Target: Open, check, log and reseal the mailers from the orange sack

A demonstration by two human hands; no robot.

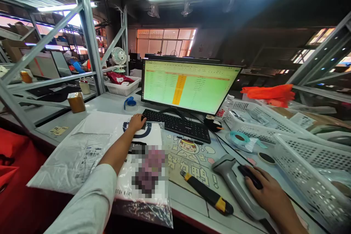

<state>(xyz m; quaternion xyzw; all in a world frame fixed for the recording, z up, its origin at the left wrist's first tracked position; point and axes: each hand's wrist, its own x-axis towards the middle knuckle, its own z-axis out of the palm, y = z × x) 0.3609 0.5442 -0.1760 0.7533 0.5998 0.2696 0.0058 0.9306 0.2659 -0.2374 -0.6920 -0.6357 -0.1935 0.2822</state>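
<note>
My left hand (136,122) reaches across a clear plastic bag with printed white contents (156,137) and rests its fingers at the left end of the black keyboard (189,128). The fingers are laid out rather than closed, though their tips are partly hidden. Under my right hand (270,190) is a black computer mouse (251,176), with the fingers curved over it. Just left of the mouse lies a grey barcode scanner (236,186). A black and yellow utility knife (207,192) lies on the patterned desk mat (189,157). The monitor (189,86) shows a spreadsheet with an orange column.
A white mailer bag (68,157) with a label lies on the left. White perforated baskets (304,150) line the right side, near a tape roll (240,139). Blue tape (131,104) and another white basket (123,87) stand behind. Metal shelf posts (87,33) rise at left.
</note>
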